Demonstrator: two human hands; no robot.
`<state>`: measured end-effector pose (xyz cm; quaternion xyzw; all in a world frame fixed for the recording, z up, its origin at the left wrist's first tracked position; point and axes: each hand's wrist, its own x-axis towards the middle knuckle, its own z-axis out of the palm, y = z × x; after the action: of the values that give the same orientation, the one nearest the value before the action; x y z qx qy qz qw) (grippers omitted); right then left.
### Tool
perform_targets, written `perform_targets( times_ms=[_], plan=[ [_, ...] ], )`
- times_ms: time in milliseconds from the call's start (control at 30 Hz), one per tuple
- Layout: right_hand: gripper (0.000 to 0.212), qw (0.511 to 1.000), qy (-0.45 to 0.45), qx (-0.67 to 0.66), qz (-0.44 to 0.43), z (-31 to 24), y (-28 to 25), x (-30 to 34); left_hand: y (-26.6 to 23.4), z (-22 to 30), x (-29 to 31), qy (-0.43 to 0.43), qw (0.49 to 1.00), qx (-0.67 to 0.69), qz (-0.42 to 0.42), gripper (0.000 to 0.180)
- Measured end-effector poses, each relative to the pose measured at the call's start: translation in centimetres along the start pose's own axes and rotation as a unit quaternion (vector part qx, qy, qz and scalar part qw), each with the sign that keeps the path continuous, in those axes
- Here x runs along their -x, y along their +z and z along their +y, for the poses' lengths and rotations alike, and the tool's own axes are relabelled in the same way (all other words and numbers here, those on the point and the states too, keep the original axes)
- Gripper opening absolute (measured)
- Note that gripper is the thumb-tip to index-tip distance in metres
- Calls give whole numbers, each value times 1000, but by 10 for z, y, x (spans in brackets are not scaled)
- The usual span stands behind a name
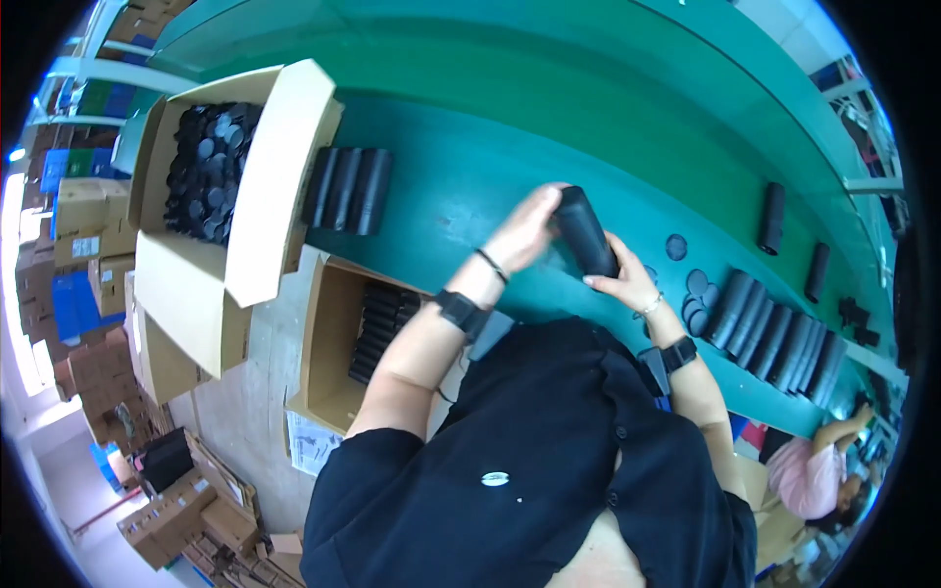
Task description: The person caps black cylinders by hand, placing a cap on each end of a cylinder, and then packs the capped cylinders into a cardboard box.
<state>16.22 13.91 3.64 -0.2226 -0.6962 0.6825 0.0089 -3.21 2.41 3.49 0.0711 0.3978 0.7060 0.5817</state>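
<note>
- Looking down on a green bench (431, 211), with stacked cartons (93, 208) beyond on the left and a co-worker (806, 477) in pink at the lower right.
- Holding a tube (587, 235) between both hands, over the bench and in front of the chest.
- Gripping the lower end with the right hand (632, 284), thumb against the near side.
- Resting the left hand (527, 233) at the upper end, blurring there; not being able to tell whether closing on it or merely touching.
- Risking a slip, probably through relying on one grip near the end of a smooth, round side.
- Risking also a knock to the loose discs (676, 247) or the row of tubes (760, 328) through swinging the right elbow or wrist wide, perhaps setting something rolling.
- Seeing a black, straight, plain-sided tube, tilting with its upper end toward the left; not making out a cap or hole at either end.
- Seeing three tubes (345, 191) lying side by side to the left, near a box (274, 196) of dark discs, with more tubes in a lower box (325, 358).
</note>
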Motion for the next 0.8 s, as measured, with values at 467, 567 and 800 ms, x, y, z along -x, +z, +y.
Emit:
perform_targets(
  times_ms=[467,567,800],
  plan=[
    [85,794,168,352,467,119,-267,-43,-169,138,23,-46,385,-820,421,78],
    [86,766,261,349,473,113,-269,-32,-121,133,7,76,530,-802,266,53],
    [36,919,7,49,392,26,-163,-58,-23,70,17,61,898,-429,-74,73]
  ],
)
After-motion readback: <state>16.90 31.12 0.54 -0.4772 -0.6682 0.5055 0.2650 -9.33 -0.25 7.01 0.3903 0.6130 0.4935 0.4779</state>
